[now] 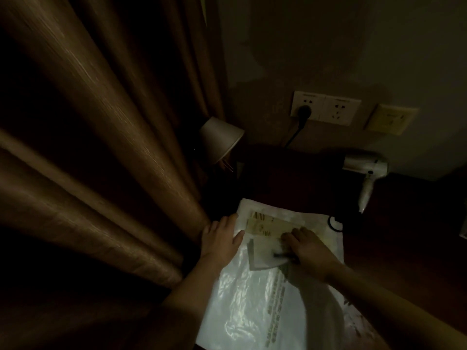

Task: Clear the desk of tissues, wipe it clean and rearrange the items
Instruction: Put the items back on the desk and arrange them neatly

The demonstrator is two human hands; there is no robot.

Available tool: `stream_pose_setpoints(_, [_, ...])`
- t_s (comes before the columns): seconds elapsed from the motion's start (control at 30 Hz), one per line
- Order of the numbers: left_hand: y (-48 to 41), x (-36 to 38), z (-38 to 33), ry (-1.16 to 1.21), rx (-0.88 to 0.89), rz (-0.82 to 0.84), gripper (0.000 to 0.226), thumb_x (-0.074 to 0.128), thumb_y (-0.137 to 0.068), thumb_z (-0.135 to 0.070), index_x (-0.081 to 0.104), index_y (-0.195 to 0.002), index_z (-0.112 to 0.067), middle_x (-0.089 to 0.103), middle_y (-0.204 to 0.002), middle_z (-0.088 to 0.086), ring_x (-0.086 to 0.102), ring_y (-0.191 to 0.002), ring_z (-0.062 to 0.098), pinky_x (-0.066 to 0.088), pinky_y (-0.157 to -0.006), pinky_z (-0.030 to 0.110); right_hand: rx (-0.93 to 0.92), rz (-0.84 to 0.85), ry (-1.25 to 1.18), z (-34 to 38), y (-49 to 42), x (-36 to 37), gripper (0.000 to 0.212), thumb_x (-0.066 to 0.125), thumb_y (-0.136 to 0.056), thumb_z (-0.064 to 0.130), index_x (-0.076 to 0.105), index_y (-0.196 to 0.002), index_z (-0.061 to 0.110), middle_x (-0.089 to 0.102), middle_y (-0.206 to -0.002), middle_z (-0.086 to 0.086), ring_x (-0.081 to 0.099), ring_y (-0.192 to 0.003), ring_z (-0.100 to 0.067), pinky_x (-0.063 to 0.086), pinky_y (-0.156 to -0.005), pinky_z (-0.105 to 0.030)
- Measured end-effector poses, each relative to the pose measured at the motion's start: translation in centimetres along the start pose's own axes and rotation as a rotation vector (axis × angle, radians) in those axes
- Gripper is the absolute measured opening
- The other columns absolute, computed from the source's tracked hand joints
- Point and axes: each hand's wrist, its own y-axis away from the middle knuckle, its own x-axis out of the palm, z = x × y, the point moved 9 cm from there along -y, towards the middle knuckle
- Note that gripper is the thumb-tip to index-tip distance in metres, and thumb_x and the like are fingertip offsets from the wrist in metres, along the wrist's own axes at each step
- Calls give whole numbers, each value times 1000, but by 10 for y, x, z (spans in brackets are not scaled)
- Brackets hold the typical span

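A heavy brown curtain [101, 147] hangs in folds along the left side, its hem crowding the edge of the dark bench [394, 248]; at the back a white cup-shaped thing [222, 138] leans by the curtain, cup or small shade I cannot tell; a white hair dryer [366, 173] lies to the right, near a loop of black cord [334, 223]; on the wall above, a black plug [304, 111] sits in a white double socket [326, 107].

A white plastic bag [252, 299] lies flat on the near part of the bench, crinkled and glossy, with grey print and a tan label [267, 226]. The hands are apart; the left hand [219, 238] rests flat with straight fingers on the bag's left edge, just beside the curtain; the right hand [310, 248] lies knuckles up by the label, and whether it grips anything I cannot tell.
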Motion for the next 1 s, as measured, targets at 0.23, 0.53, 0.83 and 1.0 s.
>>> stream_pose_setpoints(0.23, [-11, 5, -2, -26, 17, 16, 59, 28, -95, -55, 31, -145, -25, 48, -138, 1, 48, -122, 23, 35, -100, 35, 223, 119, 41, -17, -27, 1, 78, 46, -96, 44, 0, -152, 13, 20, -153, -11, 23, -139, -27, 18, -113, -38])
stream_pose_setpoints(0.53, [-25, 4, 3, -53, 27, 15, 64, 24, -92, -57, 31, -147, -24, 48, -139, 2, 49, -122, 25, 35, -101, 36, 298, 56, 58, -25, -56, 3, 66, 62, -85, 42, 33, -139, 16, 43, -138, -7, 40, -127, -24, 29, -104, -36])
stream_pose_setpoints(0.83, [-23, -1, 6, 18, 14, 17, 55, 41, -98, -47, 32, -147, -23, 46, -142, 4, 46, -125, 25, 33, -103, 36, 222, 34, 138, -18, -48, -1, 100, 59, -83, 58, 4, -152, 12, 25, -151, -9, 31, -135, -28, 25, -112, -42])
stream_pose_setpoints(1.0, [-20, -4, -3, 3, 51, 18, 55, 42, -97, -48, 32, -145, -23, 46, -140, 2, 46, -124, 24, 35, -101, 36, 256, 27, 68, -20, -37, -8, 98, 60, -84, 54, 3, -152, 13, 24, -152, -8, 29, -135, -26, 23, -113, -39])
